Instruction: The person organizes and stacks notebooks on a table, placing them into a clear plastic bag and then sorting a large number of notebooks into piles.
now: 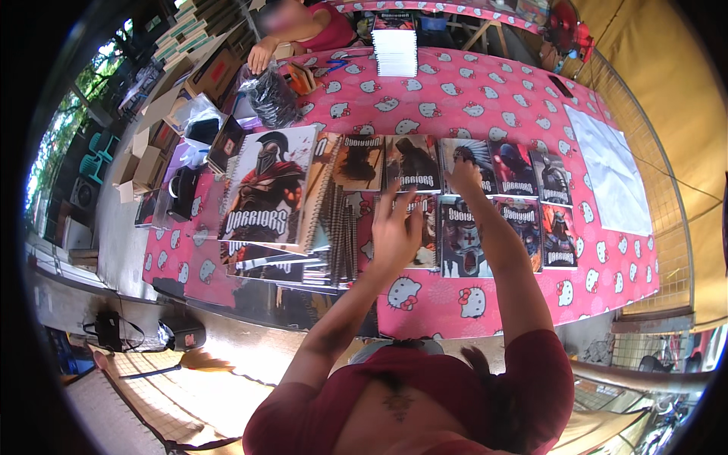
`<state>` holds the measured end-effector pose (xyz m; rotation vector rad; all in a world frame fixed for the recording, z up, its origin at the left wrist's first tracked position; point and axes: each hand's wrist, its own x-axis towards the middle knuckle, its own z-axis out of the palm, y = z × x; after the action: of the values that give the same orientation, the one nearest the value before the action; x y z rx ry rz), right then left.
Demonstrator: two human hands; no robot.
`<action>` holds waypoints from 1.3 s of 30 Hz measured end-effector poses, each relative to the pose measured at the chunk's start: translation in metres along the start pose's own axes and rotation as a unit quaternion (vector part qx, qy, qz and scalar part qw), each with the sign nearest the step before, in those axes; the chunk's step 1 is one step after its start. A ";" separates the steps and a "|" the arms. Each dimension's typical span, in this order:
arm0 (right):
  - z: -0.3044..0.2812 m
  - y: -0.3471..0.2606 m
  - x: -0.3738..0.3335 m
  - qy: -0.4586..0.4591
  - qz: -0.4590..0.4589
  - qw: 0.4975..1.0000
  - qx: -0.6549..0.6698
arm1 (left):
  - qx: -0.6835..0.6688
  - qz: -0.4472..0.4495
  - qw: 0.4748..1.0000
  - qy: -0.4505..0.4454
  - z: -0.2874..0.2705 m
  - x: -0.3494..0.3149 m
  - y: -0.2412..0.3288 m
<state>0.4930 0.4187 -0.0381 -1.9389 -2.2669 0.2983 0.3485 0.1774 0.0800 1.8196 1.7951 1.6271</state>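
My left hand point(396, 233) hovers over the lower row with fingers spread and nothing in them, partly hiding a notebook with a red and dark cover point(426, 235). My right hand point(464, 179) reaches to the upper row, fingers stretched onto a notebook with a feathered-headdress figure point(485, 165); whether they press on it I cannot tell. Between the hands lies a notebook with a dark hooded figure point(412, 161). Below my right forearm sits one with a helmeted knight point(462, 236), facing upside down. To the left is a tall pile of spiral notebooks point(269, 186), topped by a helmeted, red-caped warrior cover.
Pink patterned cloth point(470, 299) covers the table. A white sheet point(608, 171) lies at the right. Far back stands a stack of notebooks point(396, 53). A black plastic bundle point(271, 98) sits near another person's hand point(262, 54). Cardboard boxes point(148, 155) crowd the left side.
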 end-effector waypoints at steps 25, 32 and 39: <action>-0.199 -0.108 -0.131 0.243 -0.322 0.740 0.538 | -0.143 0.077 0.915 0.369 -0.225 0.064 0.140; -0.161 -0.219 -0.149 0.206 -0.631 0.715 0.220 | 0.256 -0.014 0.966 -0.001 -0.322 0.044 -0.003; -0.066 -0.059 -0.085 0.257 -0.207 0.923 0.200 | 0.084 0.070 0.933 0.343 -0.254 0.016 0.066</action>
<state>0.4656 0.3302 0.0419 -1.1340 -1.9917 0.1562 0.2066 0.0259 0.2418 1.5724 2.1426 2.4639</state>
